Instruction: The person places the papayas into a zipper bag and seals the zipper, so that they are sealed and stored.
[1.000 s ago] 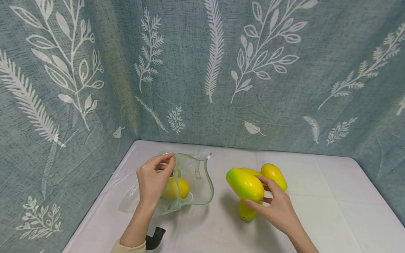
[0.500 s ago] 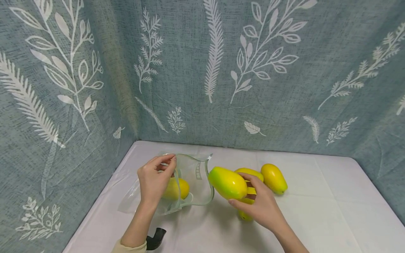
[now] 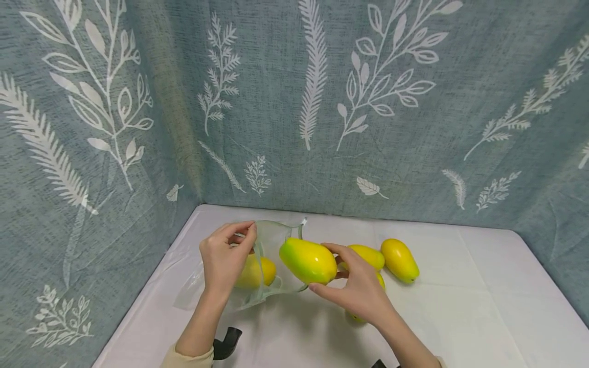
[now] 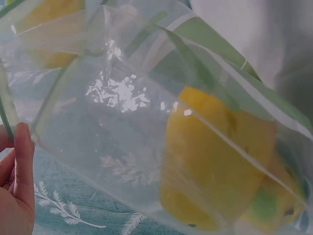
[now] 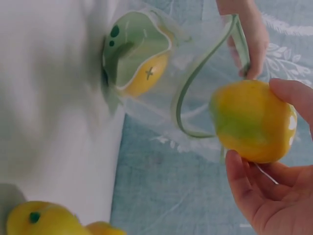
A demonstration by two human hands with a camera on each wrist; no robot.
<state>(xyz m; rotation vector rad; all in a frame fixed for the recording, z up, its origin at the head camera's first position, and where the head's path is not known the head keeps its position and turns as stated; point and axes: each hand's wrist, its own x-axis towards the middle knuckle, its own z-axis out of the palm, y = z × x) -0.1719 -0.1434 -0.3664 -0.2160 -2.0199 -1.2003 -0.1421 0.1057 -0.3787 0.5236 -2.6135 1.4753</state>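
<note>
My left hand (image 3: 225,258) pinches the mouth edge of a clear plastic bag (image 3: 273,232) with green trim, keeping its opening turned to the right. Inside the bag lie yellow mangoes (image 4: 210,161), seen through the film in the left wrist view. My right hand (image 3: 361,289) grips another mango (image 3: 308,261), yellow with a green patch, between thumb and fingers. That mango is raised above the table, its green end overlapping the bag's mouth in the head view. The right wrist view shows it beside the bag's green rim (image 5: 183,100), with the left hand behind.
Two mangoes (image 3: 399,260) lie on the white-covered table (image 3: 460,296) beyond my right hand, and another mango (image 3: 355,317) is mostly hidden under it. A black curved piece (image 3: 227,343) sits by my left wrist. A blue-green leaf-print curtain (image 3: 276,102) borders the table.
My right hand has carried the mango leftward from above the other mangoes to the bag's mouth. My left hand has stayed nearly still on the bag edge.
</note>
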